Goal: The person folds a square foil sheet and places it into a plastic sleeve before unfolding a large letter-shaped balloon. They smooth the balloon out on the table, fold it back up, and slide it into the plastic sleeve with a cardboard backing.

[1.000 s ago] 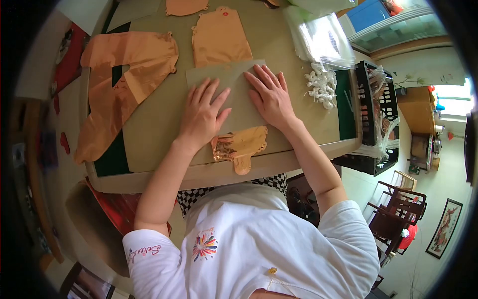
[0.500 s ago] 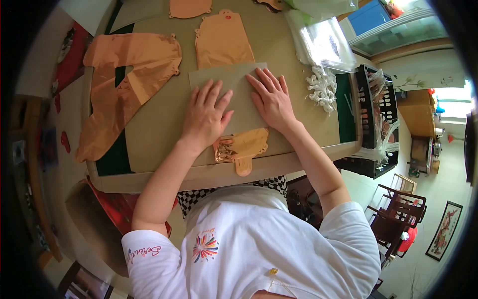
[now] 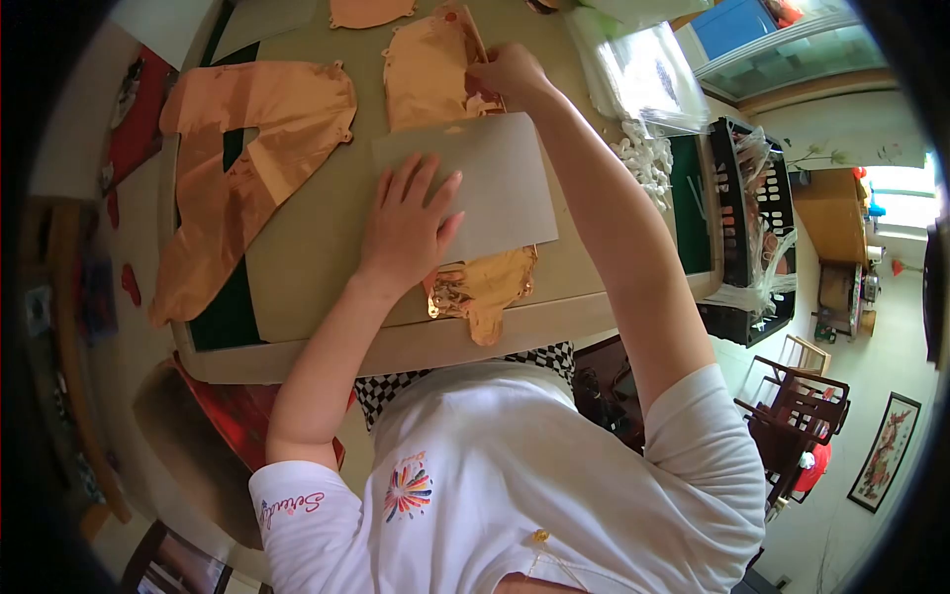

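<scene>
My left hand [image 3: 408, 226] lies flat with fingers spread on a grey rectangular sheet [image 3: 500, 183]. Under that sheet runs a flat rose-gold foil balloon [image 3: 426, 74], its far part showing beyond the sheet. A shiny foil end [image 3: 487, 282] with a rounded tab sticks out on the near side. At the balloon's far right edge, my right hand [image 3: 515, 77] has its fingers closed on the foil, which lifts and creases there. The middle of the balloon is hidden by the sheet.
Another rose-gold foil balloon [image 3: 262, 109] lies flat at the left, with part of a further one [image 3: 371, 12] at the far edge. Clear plastic bags [image 3: 653, 79] and white tangled ties [image 3: 648, 163] sit at the right. A black crate [image 3: 752, 228] stands beyond the table edge.
My right hand has left the sheet and moved away from me to the balloon's far right edge, gripping it. The sheet's right side has shifted and tilted slightly. My left hand stays put.
</scene>
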Available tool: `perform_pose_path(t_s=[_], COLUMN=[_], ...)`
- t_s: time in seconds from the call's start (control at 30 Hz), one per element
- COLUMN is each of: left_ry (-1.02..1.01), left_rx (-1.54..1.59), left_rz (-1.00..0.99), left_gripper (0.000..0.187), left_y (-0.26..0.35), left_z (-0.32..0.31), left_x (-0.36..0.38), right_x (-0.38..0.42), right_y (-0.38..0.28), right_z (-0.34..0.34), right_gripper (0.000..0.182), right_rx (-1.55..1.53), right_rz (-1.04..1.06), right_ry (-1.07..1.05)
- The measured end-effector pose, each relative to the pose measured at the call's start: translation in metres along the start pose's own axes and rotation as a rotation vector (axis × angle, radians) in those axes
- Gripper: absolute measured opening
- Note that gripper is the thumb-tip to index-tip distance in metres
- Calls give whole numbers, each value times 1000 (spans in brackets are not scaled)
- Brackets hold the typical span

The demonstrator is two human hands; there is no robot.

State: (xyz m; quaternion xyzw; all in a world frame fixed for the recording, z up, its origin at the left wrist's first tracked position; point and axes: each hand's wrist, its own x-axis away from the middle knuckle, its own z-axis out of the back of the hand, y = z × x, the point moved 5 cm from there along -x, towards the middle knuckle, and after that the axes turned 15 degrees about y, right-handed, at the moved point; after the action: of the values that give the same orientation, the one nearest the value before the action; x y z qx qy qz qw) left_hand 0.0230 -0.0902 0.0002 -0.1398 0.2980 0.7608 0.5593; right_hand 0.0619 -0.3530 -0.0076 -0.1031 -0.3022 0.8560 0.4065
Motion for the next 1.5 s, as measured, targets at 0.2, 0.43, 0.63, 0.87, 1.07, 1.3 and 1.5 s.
perform_pose_path(t_s=[0.2,0.43,0.63,0.87,1.07,1.3,1.5], left_ry=[32,-19,-17,16,-35,57,93], left_rx=[-19,0,156,138,193,47,-91], left_rz=[-18,3,116,111,151,133,145], left_gripper=[47,51,55,55,58,55,44], left_y=[2,0,2,-4,0,-34,-51], left_z=[0,1,-1,-5,-1,-4,7], left_x=[5,3,-1,3,-3,3,1], right_x=[11,110,124,120,149,148,148], right_y=[4,-21,15,5,5,8,8], right_z=[15,79,68,18,13,12,12], right_gripper=[28,19,32,32,36,36,37], right_rx=[-337,-377,-331,-89,35,37,31], right_rz=[-71,608,529,762,867,887,909], right_ry=[143,116,-21,259,253,250,272])
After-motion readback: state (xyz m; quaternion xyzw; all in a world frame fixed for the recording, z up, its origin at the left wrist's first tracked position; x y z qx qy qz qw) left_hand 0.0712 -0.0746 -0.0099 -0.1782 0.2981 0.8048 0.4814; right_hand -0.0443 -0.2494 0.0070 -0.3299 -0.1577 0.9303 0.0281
